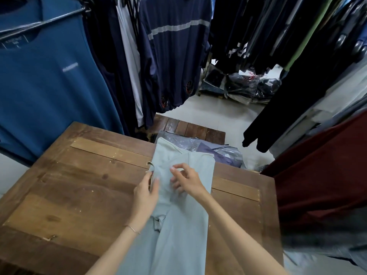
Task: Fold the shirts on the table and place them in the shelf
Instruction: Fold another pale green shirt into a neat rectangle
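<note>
Shirt: a pale green shirt point(178, 205) is lying in a long strip from the table's point(79, 185) near edge toward its far edge.
Left hand point(146, 192): gripping the shirt's left edge.
Right hand point(185, 180): fingers loosely curled, resting on the cloth, holding nothing.
Far edge: plastic-wrapped garments point(218, 149) are lying there.

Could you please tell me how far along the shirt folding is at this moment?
Early. Done: the pale green shirt lies narrowed lengthwise on the brown wooden table. In hand: the left hand holds its left edge; the right hand hovers over its middle. Left: finishing the folds and shelving it; no shelf is visible.
</note>
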Available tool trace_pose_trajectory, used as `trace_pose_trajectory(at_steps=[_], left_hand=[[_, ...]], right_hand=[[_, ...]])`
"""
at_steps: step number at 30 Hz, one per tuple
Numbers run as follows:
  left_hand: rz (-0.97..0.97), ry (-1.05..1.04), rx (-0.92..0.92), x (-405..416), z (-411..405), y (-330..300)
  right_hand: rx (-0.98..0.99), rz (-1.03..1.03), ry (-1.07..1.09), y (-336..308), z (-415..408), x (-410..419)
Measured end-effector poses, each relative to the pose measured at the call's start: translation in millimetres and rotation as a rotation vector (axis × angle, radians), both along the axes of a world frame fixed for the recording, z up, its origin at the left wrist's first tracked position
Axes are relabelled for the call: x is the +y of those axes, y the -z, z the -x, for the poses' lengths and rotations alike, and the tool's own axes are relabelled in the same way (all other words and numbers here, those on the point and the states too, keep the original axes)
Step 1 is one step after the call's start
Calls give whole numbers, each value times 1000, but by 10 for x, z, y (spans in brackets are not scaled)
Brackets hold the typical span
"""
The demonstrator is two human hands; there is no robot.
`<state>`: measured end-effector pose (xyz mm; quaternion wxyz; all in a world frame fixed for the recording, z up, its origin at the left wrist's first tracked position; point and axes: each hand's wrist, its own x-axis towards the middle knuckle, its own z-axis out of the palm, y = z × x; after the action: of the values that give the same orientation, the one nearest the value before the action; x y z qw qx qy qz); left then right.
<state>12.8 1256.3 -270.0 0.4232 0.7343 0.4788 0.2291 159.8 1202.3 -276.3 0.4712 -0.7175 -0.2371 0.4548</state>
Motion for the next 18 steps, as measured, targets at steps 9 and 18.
trace_pose_trajectory(at_steps=[9, 18], left_hand=[[-344, 287, 290, -607, 46, 199], [-470, 403, 252, -727, 321, 315]], right_hand=[[2, 64, 277, 137, -1, -83], [-117, 362, 162, 139, -301, -421]])
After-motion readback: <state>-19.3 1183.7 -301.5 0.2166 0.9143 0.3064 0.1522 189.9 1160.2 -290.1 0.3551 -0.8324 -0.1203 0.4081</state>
